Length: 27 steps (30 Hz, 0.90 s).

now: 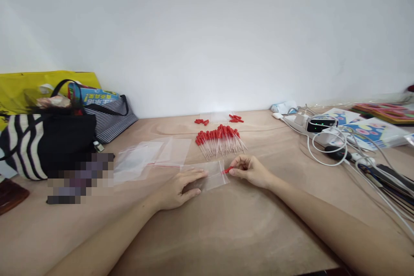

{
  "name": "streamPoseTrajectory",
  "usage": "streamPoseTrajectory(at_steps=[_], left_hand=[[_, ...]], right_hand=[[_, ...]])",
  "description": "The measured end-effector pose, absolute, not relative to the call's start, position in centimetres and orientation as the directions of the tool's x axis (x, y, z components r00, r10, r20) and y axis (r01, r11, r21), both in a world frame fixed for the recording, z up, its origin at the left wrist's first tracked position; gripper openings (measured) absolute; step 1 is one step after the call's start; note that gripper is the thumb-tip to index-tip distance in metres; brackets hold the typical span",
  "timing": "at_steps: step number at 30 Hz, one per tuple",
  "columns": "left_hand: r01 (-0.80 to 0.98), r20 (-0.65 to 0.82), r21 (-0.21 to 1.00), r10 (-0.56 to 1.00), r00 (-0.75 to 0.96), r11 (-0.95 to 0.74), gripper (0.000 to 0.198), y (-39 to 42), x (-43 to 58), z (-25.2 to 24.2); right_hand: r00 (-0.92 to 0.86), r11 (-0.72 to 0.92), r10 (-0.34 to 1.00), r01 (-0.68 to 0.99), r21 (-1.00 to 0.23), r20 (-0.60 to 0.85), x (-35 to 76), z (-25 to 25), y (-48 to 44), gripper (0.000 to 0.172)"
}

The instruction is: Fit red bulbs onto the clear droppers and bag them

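My left hand [181,186] lies flat, fingers stretched out, pressing on a small clear zip bag [211,175] on the wooden table. My right hand [249,170] is pinched on a red-capped clear dropper [228,170] at the bag's right-hand mouth. Just beyond the hands sits a pile of several red-capped droppers [220,140]. Loose red caps [235,118] and clear tubes lie farther back near the wall.
More empty clear zip bags [145,157] lie left of centre. Striped and black bags [48,138] and a yellow bag stand at the left. A power strip, chargers and tangled white cables [326,138] fill the right, with colourful sheets [371,131] behind.
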State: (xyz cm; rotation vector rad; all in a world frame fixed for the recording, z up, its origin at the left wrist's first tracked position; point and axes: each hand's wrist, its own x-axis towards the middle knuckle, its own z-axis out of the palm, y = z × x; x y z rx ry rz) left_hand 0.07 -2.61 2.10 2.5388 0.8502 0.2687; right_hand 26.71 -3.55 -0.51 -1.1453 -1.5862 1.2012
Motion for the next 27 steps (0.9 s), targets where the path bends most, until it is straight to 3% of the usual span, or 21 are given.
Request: streamPoseTrajectory(at_steps=[9,15,19,23,27], left_hand=[[0.553,0.014,0.423,0.615,0.788,-0.718,0.045,-2.7,0.6,2.0],[0.549,0.029,0.426,0.617,0.786,-0.719,0.045,-2.9,1.0,2.0],[0.561,0.044,0.417,0.633,0.773,-0.715,0.044,-2.8,1.1,1.5],[0.569,0.029,0.405,0.632,0.774,-0.716,0.044,-2.9,1.3,1.6],[0.566,0.013,0.400,0.622,0.783,-0.721,0.045,-3.1,1.4,1.8]], right_hand=[[-0.204,0.214,0.967,0.338,-0.916,0.151,24.9,-1.1,-3.8,0.025],[-0.236,0.171,0.964,0.193,-0.966,0.124,24.7,-0.6,-4.2,0.038],[-0.248,0.174,0.963,0.291,-0.941,0.101,24.4,-0.1,-5.1,0.049],[-0.195,0.227,0.969,0.451,-0.863,0.153,23.9,-0.5,-5.5,0.034],[-0.201,0.288,0.955,0.444,-0.848,0.220,23.8,-0.9,-5.3,0.019]])
